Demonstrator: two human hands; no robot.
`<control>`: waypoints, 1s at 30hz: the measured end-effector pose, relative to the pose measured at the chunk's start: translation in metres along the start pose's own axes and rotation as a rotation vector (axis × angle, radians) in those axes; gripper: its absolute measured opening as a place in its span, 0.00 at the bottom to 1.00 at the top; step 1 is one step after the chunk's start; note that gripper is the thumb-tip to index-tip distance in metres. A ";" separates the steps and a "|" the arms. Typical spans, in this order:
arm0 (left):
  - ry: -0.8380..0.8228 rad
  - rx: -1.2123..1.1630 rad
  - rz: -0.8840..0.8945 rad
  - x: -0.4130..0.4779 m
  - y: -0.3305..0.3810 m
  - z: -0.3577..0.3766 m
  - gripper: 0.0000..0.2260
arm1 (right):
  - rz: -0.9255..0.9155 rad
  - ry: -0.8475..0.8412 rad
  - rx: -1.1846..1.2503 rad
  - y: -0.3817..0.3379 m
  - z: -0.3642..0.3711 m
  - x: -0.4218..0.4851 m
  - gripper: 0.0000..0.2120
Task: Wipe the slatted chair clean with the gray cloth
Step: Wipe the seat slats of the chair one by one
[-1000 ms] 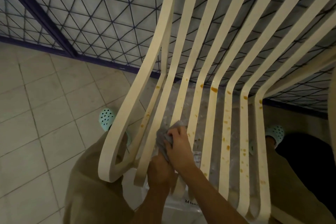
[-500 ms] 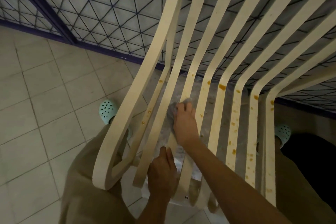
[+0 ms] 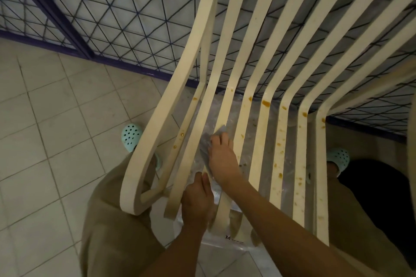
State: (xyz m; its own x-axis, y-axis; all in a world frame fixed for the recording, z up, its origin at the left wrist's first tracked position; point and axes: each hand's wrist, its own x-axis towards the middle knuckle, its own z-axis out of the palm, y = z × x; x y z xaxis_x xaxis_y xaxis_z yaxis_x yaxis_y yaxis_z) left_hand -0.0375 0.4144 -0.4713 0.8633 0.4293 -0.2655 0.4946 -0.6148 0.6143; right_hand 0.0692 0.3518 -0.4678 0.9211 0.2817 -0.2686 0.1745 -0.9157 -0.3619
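Note:
A cream slatted chair fills the middle of the view, its curved slats running from the seat front up to the back. Orange-brown stains dot the slats on the right side and at the bend. My right hand presses a gray cloth against a slat left of the middle, about halfway along the seat. My left hand grips the front end of a slat just below it, steadying the chair. Most of the cloth is hidden under my right hand.
A clear plastic sheet with printed letters lies on the tiled floor under the chair. A dark metal grille runs along the back. My feet in mint clogs stand on either side.
My right hand has slid the cloth forward along the slat, away from me, toward the bend. My left hand has stayed at the slat's front end.

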 end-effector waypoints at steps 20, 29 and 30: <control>-0.033 0.054 0.247 0.064 0.022 -0.055 0.14 | -0.040 -0.029 0.060 -0.010 -0.002 -0.026 0.18; -0.176 0.267 0.170 0.095 0.016 -0.027 0.27 | 0.014 -0.017 0.049 -0.003 0.003 -0.004 0.20; -0.151 0.255 0.165 0.096 0.014 -0.025 0.28 | 0.023 -0.016 0.071 -0.003 0.001 0.000 0.20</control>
State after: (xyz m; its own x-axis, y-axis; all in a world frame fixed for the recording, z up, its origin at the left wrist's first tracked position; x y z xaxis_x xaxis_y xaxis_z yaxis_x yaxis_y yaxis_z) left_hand 0.0499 0.4640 -0.4695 0.9295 0.2191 -0.2968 0.3398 -0.8217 0.4575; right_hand 0.0684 0.3549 -0.4679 0.9189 0.2655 -0.2917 0.1276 -0.8998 -0.4172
